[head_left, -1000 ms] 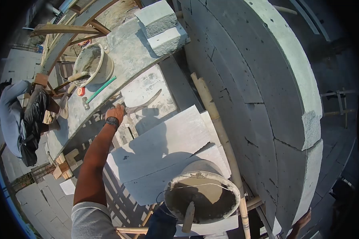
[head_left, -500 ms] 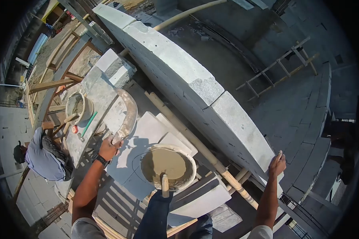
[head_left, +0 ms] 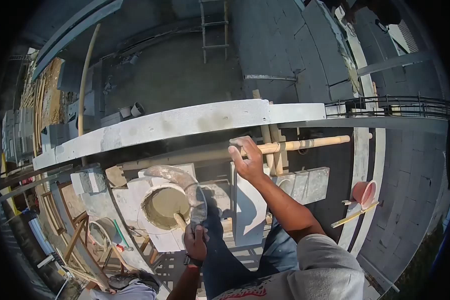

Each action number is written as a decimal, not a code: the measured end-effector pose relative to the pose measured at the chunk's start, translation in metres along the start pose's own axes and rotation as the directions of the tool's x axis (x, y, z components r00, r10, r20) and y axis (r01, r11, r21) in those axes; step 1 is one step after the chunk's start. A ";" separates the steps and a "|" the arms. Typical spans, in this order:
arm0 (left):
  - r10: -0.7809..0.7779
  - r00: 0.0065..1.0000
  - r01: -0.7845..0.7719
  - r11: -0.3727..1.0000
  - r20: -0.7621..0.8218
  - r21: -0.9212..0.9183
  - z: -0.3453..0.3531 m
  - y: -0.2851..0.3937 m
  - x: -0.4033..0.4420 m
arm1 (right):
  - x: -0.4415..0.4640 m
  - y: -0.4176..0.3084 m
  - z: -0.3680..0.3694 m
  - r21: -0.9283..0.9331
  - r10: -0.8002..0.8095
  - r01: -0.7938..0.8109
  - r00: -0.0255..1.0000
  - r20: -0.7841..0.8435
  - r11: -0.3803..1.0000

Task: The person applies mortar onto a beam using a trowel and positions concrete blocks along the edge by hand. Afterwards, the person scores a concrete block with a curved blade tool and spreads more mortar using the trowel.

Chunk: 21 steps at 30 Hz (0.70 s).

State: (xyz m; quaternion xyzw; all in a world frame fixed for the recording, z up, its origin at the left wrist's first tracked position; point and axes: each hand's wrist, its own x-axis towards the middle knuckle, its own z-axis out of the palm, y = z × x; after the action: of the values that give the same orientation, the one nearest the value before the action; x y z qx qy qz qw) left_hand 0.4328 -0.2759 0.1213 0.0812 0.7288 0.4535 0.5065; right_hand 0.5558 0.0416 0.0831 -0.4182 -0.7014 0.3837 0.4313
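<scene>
My left hand (head_left: 196, 242) is closed round the lower end of a curved, mortar-stained tool (head_left: 177, 179), which arcs over the rim of a bucket (head_left: 143, 212). Grey mortar (head_left: 167, 202) fills much of that bucket, and a wooden handle (head_left: 180, 220) sticks up from it. My right hand (head_left: 249, 159) is partly curled, thumb and fingertips apart, with nothing visible in it. It lies over a bamboo pole (head_left: 305, 145); whether it touches the pole I cannot tell. Just below it stands a white block (head_left: 248, 212). Beyond both hands runs the top of a pale block wall (head_left: 180, 121).
At the lower left is a second bucket (head_left: 102, 232) beside a green-handled tool (head_left: 119, 231). Another person's clothed back (head_left: 127, 290) shows at the bottom left. A pink bucket (head_left: 364, 194) sits on planks at right. Steel rebar (head_left: 400, 106) extends past the wall's end.
My view has turned toward the right. My right hand has come off the wall's end and is over the bamboo pole. The curved tool, still in my left hand, is now over the mortar bucket.
</scene>
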 end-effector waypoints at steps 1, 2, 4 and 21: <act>0.014 0.999 -0.017 0.997 0.036 0.077 0.029 -0.006 -0.005 | -0.031 -0.014 -0.019 -0.002 0.061 -0.061 0.998 -0.013 0.998; 0.027 0.997 -0.036 0.988 0.067 0.149 0.056 -0.013 -0.011 | -0.064 -0.019 -0.039 -0.015 0.193 -0.192 0.981 0.028 0.981; 0.035 0.987 -0.076 0.962 0.156 0.264 0.097 -0.031 -0.018 | -0.131 -0.023 -0.073 -0.009 0.455 -0.455 0.890 0.019 0.890; 0.143 0.701 -0.623 0.599 0.698 0.503 0.272 -0.137 -0.064 | -0.347 0.061 -0.184 0.327 0.953 -0.918 0.275 0.124 0.223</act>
State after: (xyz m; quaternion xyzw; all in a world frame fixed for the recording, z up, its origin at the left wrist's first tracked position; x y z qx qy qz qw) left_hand 0.7309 -0.2339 0.0411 0.5711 0.6091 0.1897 0.5166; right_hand 0.8384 -0.2225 -0.0093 -0.6933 -0.2092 0.6558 0.2135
